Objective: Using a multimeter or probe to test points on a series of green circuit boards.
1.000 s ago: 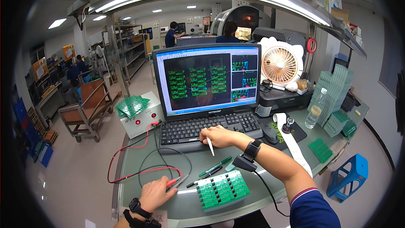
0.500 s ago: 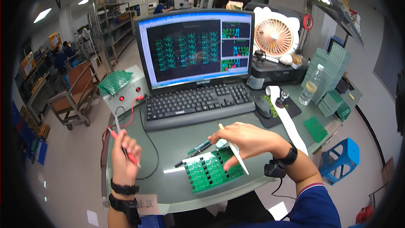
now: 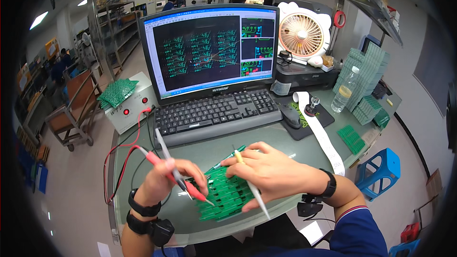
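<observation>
My left hand [image 3: 164,178] is closed around a red test probe [image 3: 194,191] and a slim grey-and-black probe or pen-like tool [image 3: 163,143]. The red probe's metal tip is over the left part of a green circuit board panel [image 3: 221,207]; whether it touches cannot be seen. The panel is smeared by motion, near the table's front edge. My right hand [image 3: 278,171] has its fingertips at the panel's right side and holds a slim white tool with a yellow section [image 3: 257,197], which slants across the fingers. A green pen [image 3: 232,155] lies partly hidden behind the panel.
A black keyboard [image 3: 219,114] and monitor [image 3: 212,88] stand beyond my hands, with a mouse [image 3: 290,115] alongside. Red and black leads run to a white box [image 3: 135,107] topped with green boards [image 3: 118,93]. A bottle [image 3: 345,90], board stacks [image 3: 366,69] and paper strip [image 3: 323,138] are right.
My left hand has come right and turned, bringing the red probe's tip over the panel. The panel has shifted left and tilted under my right hand. The whole view has shifted slightly.
</observation>
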`<state>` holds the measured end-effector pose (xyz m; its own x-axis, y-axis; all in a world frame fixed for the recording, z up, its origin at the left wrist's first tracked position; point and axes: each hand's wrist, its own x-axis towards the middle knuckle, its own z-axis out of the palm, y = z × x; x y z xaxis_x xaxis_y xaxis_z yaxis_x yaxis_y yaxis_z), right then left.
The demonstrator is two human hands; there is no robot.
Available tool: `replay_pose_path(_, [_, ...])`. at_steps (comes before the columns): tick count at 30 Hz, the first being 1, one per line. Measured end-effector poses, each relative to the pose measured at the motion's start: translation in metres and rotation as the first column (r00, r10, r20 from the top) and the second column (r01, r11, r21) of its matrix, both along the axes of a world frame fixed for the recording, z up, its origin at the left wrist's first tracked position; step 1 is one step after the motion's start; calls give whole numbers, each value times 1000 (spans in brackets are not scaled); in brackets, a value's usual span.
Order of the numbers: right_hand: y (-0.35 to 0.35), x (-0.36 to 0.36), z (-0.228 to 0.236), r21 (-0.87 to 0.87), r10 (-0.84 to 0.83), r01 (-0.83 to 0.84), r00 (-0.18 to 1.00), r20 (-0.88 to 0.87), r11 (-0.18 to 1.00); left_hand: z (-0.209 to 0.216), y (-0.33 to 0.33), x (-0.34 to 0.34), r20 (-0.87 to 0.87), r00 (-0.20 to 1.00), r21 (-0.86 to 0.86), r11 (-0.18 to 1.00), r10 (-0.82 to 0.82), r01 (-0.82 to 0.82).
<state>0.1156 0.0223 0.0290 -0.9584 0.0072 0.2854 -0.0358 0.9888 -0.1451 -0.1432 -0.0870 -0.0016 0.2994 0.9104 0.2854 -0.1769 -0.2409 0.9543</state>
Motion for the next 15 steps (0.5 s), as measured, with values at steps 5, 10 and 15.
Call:
replay_pose_path(5, [-2, -31, 0, 16, 48, -47, 997, -54, 999, 6, -21, -6, -403, 907, -68, 984, 121, -162])
replay_pose_path(10, [5, -75, 19, -430, 105, -96, 994, -2, 898, 2, -27, -12, -416, 901, -83, 981, 127, -177])
replay_pose_path(15, [-9, -113, 26, -749, 116, -34, 992, 58, 662, -4, -34, -5, -292, 916, -71, 948, 276, -309])
